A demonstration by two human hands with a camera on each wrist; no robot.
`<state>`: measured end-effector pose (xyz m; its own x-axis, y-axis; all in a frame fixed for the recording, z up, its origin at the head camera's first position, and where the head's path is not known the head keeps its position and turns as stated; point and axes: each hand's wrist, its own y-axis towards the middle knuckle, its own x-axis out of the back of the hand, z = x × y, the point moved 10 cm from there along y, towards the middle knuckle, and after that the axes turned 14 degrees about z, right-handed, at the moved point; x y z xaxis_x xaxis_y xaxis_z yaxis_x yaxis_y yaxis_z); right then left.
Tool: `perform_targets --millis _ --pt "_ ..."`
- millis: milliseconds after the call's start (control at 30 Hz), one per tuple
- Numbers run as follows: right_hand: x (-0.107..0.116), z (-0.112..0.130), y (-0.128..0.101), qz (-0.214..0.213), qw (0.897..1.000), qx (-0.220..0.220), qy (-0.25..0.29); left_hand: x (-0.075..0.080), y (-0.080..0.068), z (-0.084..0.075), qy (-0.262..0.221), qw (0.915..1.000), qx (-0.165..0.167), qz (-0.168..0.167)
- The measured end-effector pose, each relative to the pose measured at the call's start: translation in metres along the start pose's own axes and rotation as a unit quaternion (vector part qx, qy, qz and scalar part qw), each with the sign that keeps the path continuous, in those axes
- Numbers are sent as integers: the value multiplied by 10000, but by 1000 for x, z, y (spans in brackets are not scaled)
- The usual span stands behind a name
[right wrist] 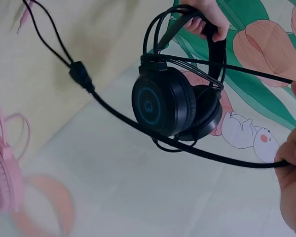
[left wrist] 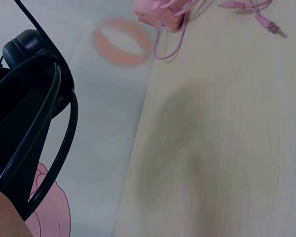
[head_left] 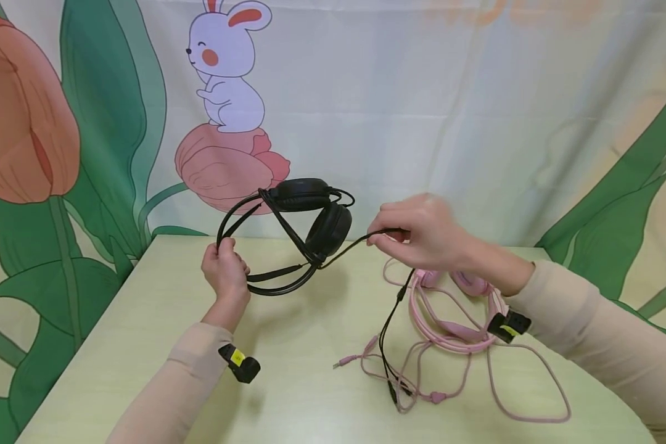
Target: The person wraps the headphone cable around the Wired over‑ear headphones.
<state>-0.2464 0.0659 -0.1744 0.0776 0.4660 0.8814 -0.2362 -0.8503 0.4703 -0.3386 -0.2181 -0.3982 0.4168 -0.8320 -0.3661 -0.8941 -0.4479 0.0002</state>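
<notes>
We find the black headphones (head_left: pixel 328 229) held up over the table (head_left: pixel 294 376), left of centre, with the headband (head_left: pixel 224 222) toward the left and the cups toward the far right. The left hand (head_left: pixel 226 274) grips the headband; the right hand (head_left: pixel 422 228) pinches the black cable (right wrist: pixel 212 156), its fingers close together. Strands of this cable cross the headphones by the cups. Beyond the right hand the tail hangs down past its joint (right wrist: pixel 81 75) to the plugs (head_left: pixel 393 393), over the near pink cord (head_left: pixel 544 421); whether they touch it we cannot tell.

We judge the step in hand to be managing the cable round the headphones. We advise a steady left grip, light, even tension in the right, strands laid flat without kinks, and the plugs lifted well apart from the pink headphones (head_left: pixel 460 332), lest the cords snag
</notes>
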Motion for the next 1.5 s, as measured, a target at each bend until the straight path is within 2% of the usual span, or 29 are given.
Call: perform_targets --millis 100,200,333,433,567,700,800,867,967,1167,1233,1300,1500 --pt "5 9 4 5 9967 215 -787 -1 0 -1 82 10000 -32 5" --pt "8 21 7 -77 9836 609 -1699 -1 0 -4 303 9995 -72 -11" --pt "10 32 9 -148 9518 1115 -2853 -2 -2 -10 879 9959 -185 -38" --pt "9 35 11 -124 9306 1321 -3410 -3 -3 -14 1203 9924 -255 -71" --pt "14 35 14 -273 8999 1481 -4092 -5 -4 -17 1208 9923 -272 -58" --pt "23 36 17 -397 8630 1743 -4725 -9 -5 -21 1078 9936 -317 76" --pt "28 38 18 -413 8457 1904 -4969 -14 -6 -25 1055 9936 -345 187" --pt "32 39 19 -462 8429 1935 -5000 -16 -6 -27 1100 9930 -342 249" --pt "35 38 20 -530 8448 1911 -4970 -19 -7 -28 1155 9922 -322 330" --pt "36 20 22 -382 8688 1502 -4703 -26 -7 -29 1592 9853 -265 562" --pt "36 16 23 -314 8728 1400 -4666 -29 -8 -28 1779 9814 -217 683" --pt "35 16 22 -278 8722 1422 -4671 -33 -9 -26 1901 9781 -150 828" --pt "31 22 24 -178 8620 1638 -4793 -47 -11 -22 2023 9694 -38 1389"
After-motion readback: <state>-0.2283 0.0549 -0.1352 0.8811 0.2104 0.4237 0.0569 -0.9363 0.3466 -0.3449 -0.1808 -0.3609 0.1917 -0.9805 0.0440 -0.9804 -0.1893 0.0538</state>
